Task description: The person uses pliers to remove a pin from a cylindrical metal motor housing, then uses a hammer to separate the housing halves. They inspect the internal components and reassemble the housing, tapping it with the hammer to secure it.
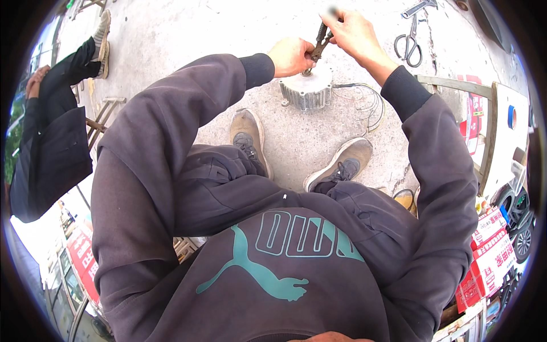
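Observation:
A round electric motor with a finned metal housing stands on the concrete between and beyond my feet. From its right side runs a bundle of thin loose wires. My right hand is closed round the dark handles of a pair of pliers, whose jaws point down at the motor's shaft. Beside those jaws, my left hand is closed in a pinch just above the shaft. What its fingertips hold is too small and partly hidden to make out.
Scissors and a hammer-like tool lie on the floor beyond my right hand. At right are a wooden frame and red-and-white boxes. A seated person in dark clothes is at left, near a wooden stool.

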`<action>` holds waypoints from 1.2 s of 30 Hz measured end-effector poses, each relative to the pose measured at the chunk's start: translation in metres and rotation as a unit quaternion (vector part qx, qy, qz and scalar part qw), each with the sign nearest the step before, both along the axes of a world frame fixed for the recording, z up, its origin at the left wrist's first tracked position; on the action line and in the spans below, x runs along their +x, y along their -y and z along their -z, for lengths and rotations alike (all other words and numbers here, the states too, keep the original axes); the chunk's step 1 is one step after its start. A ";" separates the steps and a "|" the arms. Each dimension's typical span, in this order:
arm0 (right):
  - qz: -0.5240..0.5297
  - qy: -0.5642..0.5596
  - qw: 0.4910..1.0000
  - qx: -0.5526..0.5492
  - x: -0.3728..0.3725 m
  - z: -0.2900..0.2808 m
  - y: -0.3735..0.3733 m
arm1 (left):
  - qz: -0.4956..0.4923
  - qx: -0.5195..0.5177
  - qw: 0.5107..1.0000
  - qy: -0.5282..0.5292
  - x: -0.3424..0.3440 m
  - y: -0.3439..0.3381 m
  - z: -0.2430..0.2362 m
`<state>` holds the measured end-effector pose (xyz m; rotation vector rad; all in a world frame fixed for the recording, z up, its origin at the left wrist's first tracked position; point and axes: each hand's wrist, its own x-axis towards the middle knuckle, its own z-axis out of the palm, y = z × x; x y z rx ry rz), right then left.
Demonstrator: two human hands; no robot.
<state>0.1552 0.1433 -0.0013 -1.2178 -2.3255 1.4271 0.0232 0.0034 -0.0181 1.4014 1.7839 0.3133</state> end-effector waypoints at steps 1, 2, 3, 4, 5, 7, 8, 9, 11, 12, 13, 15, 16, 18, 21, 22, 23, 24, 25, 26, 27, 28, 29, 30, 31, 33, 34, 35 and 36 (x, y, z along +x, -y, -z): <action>0.000 0.002 1.000 0.005 0.001 0.000 0.000 | 0.002 0.003 1.000 0.000 0.000 -0.001 0.000; 0.000 0.005 1.000 0.010 0.002 0.001 0.000 | 0.004 0.001 1.000 -0.002 0.001 -0.001 0.000; 0.002 -0.002 1.000 0.015 0.003 0.001 0.000 | 0.005 -0.001 1.000 -0.003 0.001 -0.002 0.000; 0.004 -0.008 1.000 0.019 0.003 0.002 0.001 | 0.007 -0.003 1.000 -0.005 0.001 -0.002 0.000; 0.006 -0.014 1.000 0.023 0.004 0.003 0.001 | 0.008 -0.003 1.000 -0.002 0.001 -0.002 -0.001; 0.005 -0.019 0.999 0.028 0.005 0.006 0.001 | 0.011 -0.002 1.000 0.004 0.002 -0.002 -0.002; 0.005 -0.021 0.999 0.031 0.005 0.006 0.000 | 0.012 -0.001 1.000 0.005 0.001 -0.002 -0.002; -0.003 -0.017 0.999 0.034 0.006 0.006 -0.001 | 0.014 0.000 1.000 0.005 0.001 -0.003 -0.003; -0.017 -0.008 0.999 0.040 0.006 0.001 -0.002 | 0.014 0.002 1.000 0.008 0.001 -0.002 0.000; -0.003 0.003 0.999 0.054 0.005 -0.001 -0.003 | 0.013 0.003 1.000 0.009 0.001 -0.002 0.002; 0.010 0.013 0.998 0.068 0.003 -0.010 0.000 | 0.011 0.003 1.000 0.008 0.001 -0.001 0.001; 0.027 0.017 0.997 0.075 0.000 -0.022 0.003 | 0.010 0.000 1.000 0.002 0.000 0.000 -0.001; 0.033 0.014 0.997 0.070 0.001 -0.026 0.004 | 0.012 -0.001 1.000 0.001 0.001 -0.001 -0.001; 0.040 0.005 0.997 0.072 0.003 -0.026 0.003 | 0.018 0.002 1.000 -0.003 0.002 -0.002 -0.002; 0.037 -0.007 0.996 0.079 0.003 -0.025 0.003 | 0.016 0.009 1.000 -0.006 0.001 -0.001 -0.001; 0.035 0.000 0.997 0.072 0.004 -0.029 0.003 | 0.016 0.013 1.000 -0.004 0.001 -0.001 -0.001; 0.032 0.007 0.997 0.065 0.004 -0.031 0.003 | 0.018 0.011 1.000 -0.003 0.001 -0.002 -0.001; 0.028 0.007 0.997 0.071 0.004 -0.029 0.002 | 0.020 0.010 1.000 -0.002 0.001 -0.002 -0.001; 0.022 0.007 0.997 0.078 0.003 -0.029 0.002 | 0.020 0.008 1.000 -0.002 0.001 -0.002 -0.002; 0.017 0.007 0.996 0.084 0.002 -0.029 0.002 | 0.019 0.005 1.000 -0.002 0.001 -0.002 -0.002; 0.022 0.009 0.999 0.034 0.003 -0.031 0.002 | 0.017 0.002 1.000 -0.002 0.001 -0.002 -0.003; 0.028 0.012 0.999 -0.015 0.002 -0.046 0.005 | 0.015 0.000 1.000 -0.002 0.001 -0.001 -0.003; 0.033 0.014 0.997 -0.064 0.001 -0.054 0.006 | 0.013 -0.002 1.000 0.002 0.001 -0.001 -0.004; 0.014 -0.001 0.995 -0.096 0.002 -0.045 0.003 | 0.012 -0.003 1.000 0.005 0.001 0.000 -0.005; 0.000 -0.014 0.992 -0.124 0.007 -0.031 -0.004 | 0.014 -0.002 1.000 0.011 0.003 -0.002 -0.006; -0.031 -0.021 0.987 -0.157 0.011 -0.021 -0.009 | 0.013 -0.006 1.000 0.015 0.002 -0.002 -0.004; -0.043 -0.012 0.986 -0.159 0.012 -0.021 -0.009 | 0.012 -0.009 1.000 0.016 0.001 -0.002 -0.003; -0.055 -0.004 0.985 -0.161 0.012 -0.020 -0.009 | 0.010 -0.007 1.000 0.019 0.001 -0.001 -0.002; -0.053 -0.010 0.985 -0.165 0.012 -0.020 -0.008 | 0.009 -0.006 1.000 0.022 0.000 -0.001 -0.001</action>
